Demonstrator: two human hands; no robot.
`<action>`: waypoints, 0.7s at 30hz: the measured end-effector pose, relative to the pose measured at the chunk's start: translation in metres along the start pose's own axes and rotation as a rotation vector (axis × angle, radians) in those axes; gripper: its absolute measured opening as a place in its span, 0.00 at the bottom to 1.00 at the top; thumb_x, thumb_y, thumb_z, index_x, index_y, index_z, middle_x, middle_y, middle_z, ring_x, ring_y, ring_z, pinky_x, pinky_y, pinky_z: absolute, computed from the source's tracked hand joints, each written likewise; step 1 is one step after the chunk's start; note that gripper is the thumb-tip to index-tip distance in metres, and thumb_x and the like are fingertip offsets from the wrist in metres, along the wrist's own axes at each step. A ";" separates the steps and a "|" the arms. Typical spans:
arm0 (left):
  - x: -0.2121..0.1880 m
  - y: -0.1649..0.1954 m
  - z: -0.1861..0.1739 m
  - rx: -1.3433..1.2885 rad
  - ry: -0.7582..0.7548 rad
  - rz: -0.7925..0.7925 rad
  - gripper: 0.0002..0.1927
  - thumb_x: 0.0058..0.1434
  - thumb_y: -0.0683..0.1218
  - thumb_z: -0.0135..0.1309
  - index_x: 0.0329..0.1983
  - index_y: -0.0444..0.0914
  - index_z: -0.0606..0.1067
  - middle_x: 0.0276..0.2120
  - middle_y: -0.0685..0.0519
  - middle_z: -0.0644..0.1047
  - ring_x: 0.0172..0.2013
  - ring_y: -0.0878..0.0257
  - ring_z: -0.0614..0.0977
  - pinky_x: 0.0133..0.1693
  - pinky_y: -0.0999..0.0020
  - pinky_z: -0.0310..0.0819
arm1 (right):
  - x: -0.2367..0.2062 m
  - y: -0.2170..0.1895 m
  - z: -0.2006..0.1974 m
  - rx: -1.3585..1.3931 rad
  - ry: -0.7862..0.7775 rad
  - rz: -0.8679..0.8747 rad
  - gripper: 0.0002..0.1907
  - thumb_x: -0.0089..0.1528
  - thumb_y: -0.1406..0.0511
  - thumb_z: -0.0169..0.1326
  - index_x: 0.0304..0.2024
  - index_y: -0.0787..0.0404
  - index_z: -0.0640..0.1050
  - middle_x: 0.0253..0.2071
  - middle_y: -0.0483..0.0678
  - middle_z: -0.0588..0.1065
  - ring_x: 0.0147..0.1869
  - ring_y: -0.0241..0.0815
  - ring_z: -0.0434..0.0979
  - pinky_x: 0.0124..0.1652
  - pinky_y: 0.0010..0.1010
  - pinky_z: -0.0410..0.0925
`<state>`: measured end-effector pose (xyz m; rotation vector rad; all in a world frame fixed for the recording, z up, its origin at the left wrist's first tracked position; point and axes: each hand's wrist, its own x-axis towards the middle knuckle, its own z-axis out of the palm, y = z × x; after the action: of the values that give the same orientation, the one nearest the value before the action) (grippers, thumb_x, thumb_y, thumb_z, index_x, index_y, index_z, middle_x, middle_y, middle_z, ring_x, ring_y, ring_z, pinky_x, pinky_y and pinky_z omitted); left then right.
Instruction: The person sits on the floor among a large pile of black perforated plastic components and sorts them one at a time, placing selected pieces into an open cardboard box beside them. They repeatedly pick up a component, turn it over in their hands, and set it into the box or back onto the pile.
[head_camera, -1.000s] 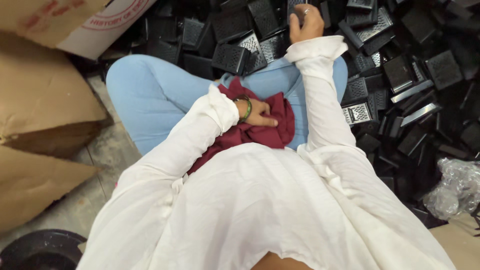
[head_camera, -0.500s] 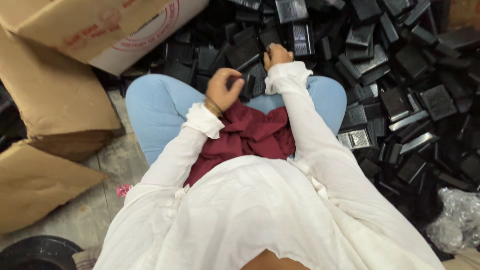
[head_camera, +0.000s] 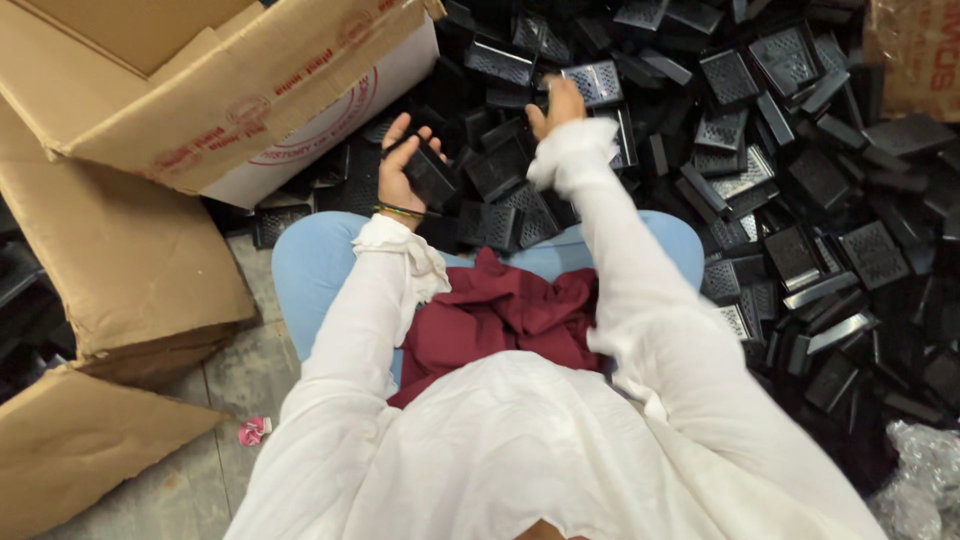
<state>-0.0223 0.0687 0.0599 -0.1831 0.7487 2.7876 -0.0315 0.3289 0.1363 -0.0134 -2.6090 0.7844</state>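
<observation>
A big heap of black plastic grille pieces (head_camera: 800, 170) covers the floor ahead and to the right. My left hand (head_camera: 400, 165) is raised in front of my knees and grips one black grille piece (head_camera: 432, 175). My right hand (head_camera: 555, 105) reaches further out over the heap, its fingers resting on a black piece there (head_camera: 598, 82); whether it grips that piece is not clear. A dark red cloth (head_camera: 500, 315) lies in my lap over light blue trousers (head_camera: 310, 280). My sleeves are white.
An open cardboard box (head_camera: 200, 100) lies tipped at the upper left, with flattened cardboard (head_camera: 110, 270) below it. Another brown carton (head_camera: 915, 50) stands at the top right. Crumpled clear plastic (head_camera: 925, 480) sits at the lower right. A small pink scrap (head_camera: 252, 430) lies on the floor.
My left hand rose from the red cloth in my lap out to the heap and now holds a black piece. My right hand stayed stretched over the pile. The view tilted forward.
</observation>
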 end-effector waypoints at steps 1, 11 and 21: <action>0.001 -0.001 -0.002 0.033 0.013 -0.006 0.23 0.64 0.40 0.53 0.63 0.44 0.68 0.46 0.49 0.79 0.43 0.55 0.83 0.43 0.56 0.81 | 0.017 0.003 0.001 -0.119 -0.165 0.094 0.36 0.60 0.62 0.67 0.66 0.60 0.65 0.65 0.57 0.65 0.69 0.54 0.66 0.64 0.39 0.65; 0.001 -0.014 -0.015 0.165 0.137 -0.039 0.18 0.65 0.43 0.57 0.58 0.40 0.73 0.44 0.48 0.80 0.41 0.56 0.83 0.39 0.60 0.80 | 0.074 -0.019 -0.006 -0.409 -0.629 0.439 0.52 0.55 0.66 0.64 0.76 0.38 0.52 0.76 0.50 0.54 0.73 0.56 0.64 0.66 0.45 0.62; 0.000 -0.021 -0.020 0.207 0.064 -0.112 0.16 0.64 0.41 0.56 0.56 0.41 0.74 0.47 0.49 0.80 0.42 0.57 0.84 0.42 0.60 0.81 | -0.030 0.033 0.012 -0.057 -0.445 -0.043 0.39 0.52 0.78 0.61 0.65 0.56 0.70 0.49 0.61 0.77 0.54 0.64 0.77 0.51 0.44 0.71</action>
<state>-0.0159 0.0758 0.0324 -0.2671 1.0028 2.5890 -0.0128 0.3469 0.0983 0.2241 -3.0359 0.7688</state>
